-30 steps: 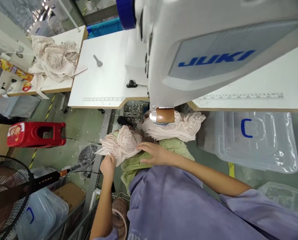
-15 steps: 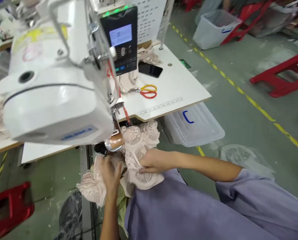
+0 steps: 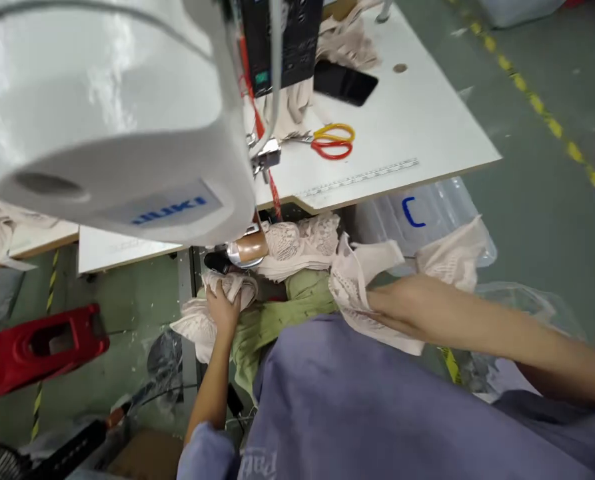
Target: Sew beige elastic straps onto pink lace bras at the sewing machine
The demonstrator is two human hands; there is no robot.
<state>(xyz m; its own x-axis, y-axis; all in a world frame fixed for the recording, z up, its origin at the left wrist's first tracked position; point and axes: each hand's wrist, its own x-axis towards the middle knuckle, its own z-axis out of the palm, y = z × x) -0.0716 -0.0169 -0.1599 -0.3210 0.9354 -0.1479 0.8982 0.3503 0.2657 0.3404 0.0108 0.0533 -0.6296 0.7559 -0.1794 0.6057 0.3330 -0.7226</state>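
Observation:
My right hand [image 3: 394, 300] is closed on a beige lace bra [image 3: 352, 287], holding it out to the right of my lap; its fingertips are hidden by the fabric. At the left, my left hand [image 3: 223, 308] grips another beige lace bra [image 3: 194, 320], just below the sewing machine's arm. More lace bra cups [image 3: 302, 243] lie beside the machine's rounded end [image 3: 250, 248]. Across my lap is a green cloth [image 3: 282, 317].
The white JUKI sewing machine head [image 3: 127, 153] fills the upper left. On the white table [image 3: 427, 127] are scissors [image 3: 333, 141] and a black phone [image 3: 346, 81]. A lidded clear plastic box [image 3: 437, 213] stands below the table edge. A red stool [image 3: 42, 347] is at the left.
My right hand has moved right with a lace bra, away from the machine, uncovering the green cloth. My left hand stays near the machine. The view has tilted down and come closer.

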